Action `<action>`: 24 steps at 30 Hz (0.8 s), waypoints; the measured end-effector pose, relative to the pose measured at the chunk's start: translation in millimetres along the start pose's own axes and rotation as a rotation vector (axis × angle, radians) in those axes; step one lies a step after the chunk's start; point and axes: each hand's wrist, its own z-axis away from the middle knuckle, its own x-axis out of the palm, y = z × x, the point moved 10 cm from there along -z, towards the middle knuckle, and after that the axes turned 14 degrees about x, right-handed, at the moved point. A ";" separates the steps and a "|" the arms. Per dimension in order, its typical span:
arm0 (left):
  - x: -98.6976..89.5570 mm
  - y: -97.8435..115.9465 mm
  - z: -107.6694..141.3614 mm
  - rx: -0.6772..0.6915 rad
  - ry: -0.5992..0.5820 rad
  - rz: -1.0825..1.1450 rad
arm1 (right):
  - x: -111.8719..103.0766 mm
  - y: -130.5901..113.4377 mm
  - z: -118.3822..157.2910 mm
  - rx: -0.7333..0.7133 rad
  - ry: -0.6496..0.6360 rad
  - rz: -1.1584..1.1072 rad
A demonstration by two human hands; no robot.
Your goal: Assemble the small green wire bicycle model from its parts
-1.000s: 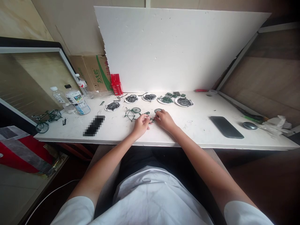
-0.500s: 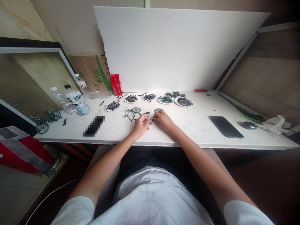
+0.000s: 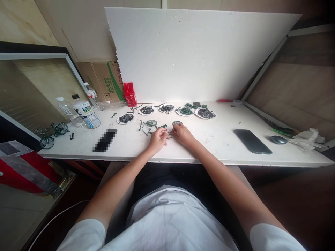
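Note:
Near the front of the white table, my left hand point(image 3: 158, 138) is closed in a pinch on a small thin dark part that I cannot make out well. Facing it, my right hand point(image 3: 182, 134) is closed too, its fingertips pinching something too small to name. Only a narrow gap separates the two hands. Just behind my left hand lie a green model bicycle frame point(image 3: 144, 128), a small spoked wheel point(image 3: 151, 122) and a dark green elongated part point(image 3: 163, 126). Another small wheel point(image 3: 176, 122) lies beyond my right fingertips, partly covered by them.
Several white plates of dark parts, one plate point(image 3: 125, 119) among them, line the back. An assembled model bicycle point(image 3: 53, 134) stands left, by bottles point(image 3: 87, 113). A red box point(image 3: 130, 94) is behind. On the right are a phone point(image 3: 252, 141) and a mouse point(image 3: 278, 139).
My right fingertips have shifted very slightly away from my left ones. Both hands otherwise keep their place, and the things on the table lie as before.

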 end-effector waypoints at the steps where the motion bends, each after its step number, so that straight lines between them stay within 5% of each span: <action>1: 0.3 -0.4 -0.1 0.001 -0.001 0.003 | 0.8 0.6 -0.2 0.000 -0.001 0.000; 24: 2.2 1.4 0.0 0.011 -0.010 -0.003 | 0.0 -4.3 1.4 -0.049 -0.021 -0.028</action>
